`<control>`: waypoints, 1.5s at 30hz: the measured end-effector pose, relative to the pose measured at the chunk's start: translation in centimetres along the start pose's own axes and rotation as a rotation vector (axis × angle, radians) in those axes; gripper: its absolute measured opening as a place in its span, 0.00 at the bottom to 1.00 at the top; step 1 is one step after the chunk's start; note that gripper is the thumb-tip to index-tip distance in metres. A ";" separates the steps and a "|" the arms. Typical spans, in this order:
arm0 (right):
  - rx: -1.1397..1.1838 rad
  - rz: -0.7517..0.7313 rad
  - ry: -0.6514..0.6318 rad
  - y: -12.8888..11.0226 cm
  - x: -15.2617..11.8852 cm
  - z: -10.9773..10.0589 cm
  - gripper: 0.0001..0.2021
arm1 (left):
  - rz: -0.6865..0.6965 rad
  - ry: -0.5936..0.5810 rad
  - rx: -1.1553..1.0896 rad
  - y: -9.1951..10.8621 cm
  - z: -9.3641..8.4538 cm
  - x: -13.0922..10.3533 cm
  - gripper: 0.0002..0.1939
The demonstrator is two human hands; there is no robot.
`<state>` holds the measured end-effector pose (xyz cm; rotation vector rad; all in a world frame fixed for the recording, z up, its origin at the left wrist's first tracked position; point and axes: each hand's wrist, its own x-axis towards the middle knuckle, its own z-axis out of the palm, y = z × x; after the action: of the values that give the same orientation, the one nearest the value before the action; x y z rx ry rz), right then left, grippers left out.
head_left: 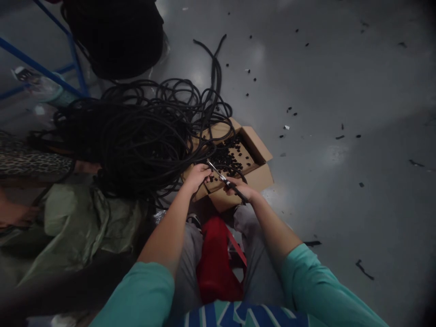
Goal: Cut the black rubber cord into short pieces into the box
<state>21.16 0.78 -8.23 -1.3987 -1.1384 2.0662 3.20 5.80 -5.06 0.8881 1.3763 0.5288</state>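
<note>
My right hand [239, 187] is wrapped around the black handles of a pair of scissors [219, 174], whose metal blades point up and left over an open cardboard box [260, 179]. Close to the blades, my left hand [198, 176] is closed in a pinch on what looks like black cord, mostly hidden by the fingers. Many short black cut pieces [226, 156] lie in the box. A large tangle of black cord [143, 136] spreads left of the box, with some strands crossing over its edge.
A big black coil [116, 36] stands behind the tangle, near a blue metal frame [44, 68]. Small black scraps [255, 79] dot the grey floor. At left are another person's hand [17, 213] and green fabric [78, 227]. A red object [214, 263] sits between my legs.
</note>
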 end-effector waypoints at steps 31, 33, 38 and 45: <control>0.013 0.052 0.135 -0.5 -0.1 1.5 0.25 | 0.223 0.067 0.583 -0.9 -0.5 0.5 0.10; 0.022 0.054 0.109 -0.4 -0.1 1.4 0.25 | 0.226 0.070 0.635 -0.6 -0.5 0.4 0.10; 0.035 -0.041 0.033 -0.2 0.1 1.0 0.27 | 0.209 -0.063 0.659 -0.8 -0.7 0.4 0.12; 0.029 -0.003 0.025 0.0 0.2 1.1 0.26 | 0.040 -0.077 0.389 -0.8 -0.6 0.4 0.14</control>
<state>20.05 0.44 -8.18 -1.4047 -1.0951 2.0497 2.54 5.73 -5.90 1.2393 1.4166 0.2549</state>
